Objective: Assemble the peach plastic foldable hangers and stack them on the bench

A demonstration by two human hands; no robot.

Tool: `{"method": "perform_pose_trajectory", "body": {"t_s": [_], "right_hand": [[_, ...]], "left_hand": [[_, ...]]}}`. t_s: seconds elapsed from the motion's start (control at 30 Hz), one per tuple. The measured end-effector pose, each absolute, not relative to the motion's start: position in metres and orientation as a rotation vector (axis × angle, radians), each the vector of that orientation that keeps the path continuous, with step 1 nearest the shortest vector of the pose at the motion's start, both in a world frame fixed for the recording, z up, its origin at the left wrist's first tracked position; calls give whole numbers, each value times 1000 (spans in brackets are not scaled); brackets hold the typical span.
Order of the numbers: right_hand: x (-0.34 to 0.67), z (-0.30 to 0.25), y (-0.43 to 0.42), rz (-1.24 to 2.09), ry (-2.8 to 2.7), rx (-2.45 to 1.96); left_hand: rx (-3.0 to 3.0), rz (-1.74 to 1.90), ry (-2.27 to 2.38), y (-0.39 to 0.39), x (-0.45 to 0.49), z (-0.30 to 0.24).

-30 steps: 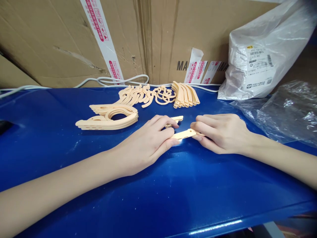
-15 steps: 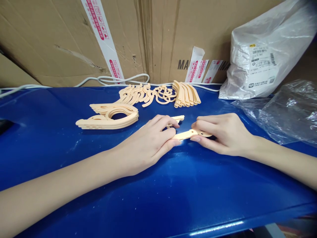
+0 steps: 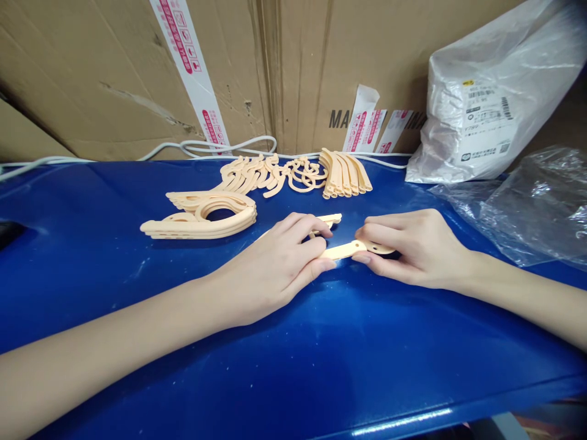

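Note:
Both my hands rest on the blue table (image 3: 137,287), meeting over small peach plastic parts. My left hand (image 3: 270,269) has its fingers curled over a peach strip (image 3: 331,218) whose end pokes out past the fingertips, and its thumb presses one end of a second flat peach piece (image 3: 342,249). My right hand (image 3: 413,247) pinches the other end of that piece, a rounded tab with small holes. Behind them lie a stack of curved peach hanger-like parts (image 3: 202,217), a jumble of hook pieces (image 3: 270,174) and a fan of curved arms (image 3: 346,174).
Cardboard boxes (image 3: 137,73) with printed tape wall off the back of the table. White cables (image 3: 220,148) run along their base. A white plastic bag with a label (image 3: 486,104) and clear crumpled plastic (image 3: 536,208) sit at the right. A dark object (image 3: 7,232) lies at the left edge.
My right hand shifted slightly right along the flat piece, uncovering its rounded holed end. The left hand stayed almost still.

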State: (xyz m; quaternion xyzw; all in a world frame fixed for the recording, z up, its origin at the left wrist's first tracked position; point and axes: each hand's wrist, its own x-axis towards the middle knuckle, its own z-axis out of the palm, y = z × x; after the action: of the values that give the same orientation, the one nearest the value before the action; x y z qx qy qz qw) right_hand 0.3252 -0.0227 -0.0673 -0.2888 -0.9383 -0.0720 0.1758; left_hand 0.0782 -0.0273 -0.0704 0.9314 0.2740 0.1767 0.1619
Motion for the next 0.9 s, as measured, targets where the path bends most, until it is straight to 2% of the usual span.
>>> {"method": "perform_pose_trajectory", "body": {"t_s": [0.33,0.57,0.9], "right_hand": [[327,-68,-21,-363,-2674,-750],[329,-51,-26,127,-2790,-760],[329,-36,-37,583,-2806,-723]], "left_hand": [[2646,504,790,-28,76,-71],[2508,619,983,-26,75,-71],[2361,774,1093,-19,73,-77]]}}
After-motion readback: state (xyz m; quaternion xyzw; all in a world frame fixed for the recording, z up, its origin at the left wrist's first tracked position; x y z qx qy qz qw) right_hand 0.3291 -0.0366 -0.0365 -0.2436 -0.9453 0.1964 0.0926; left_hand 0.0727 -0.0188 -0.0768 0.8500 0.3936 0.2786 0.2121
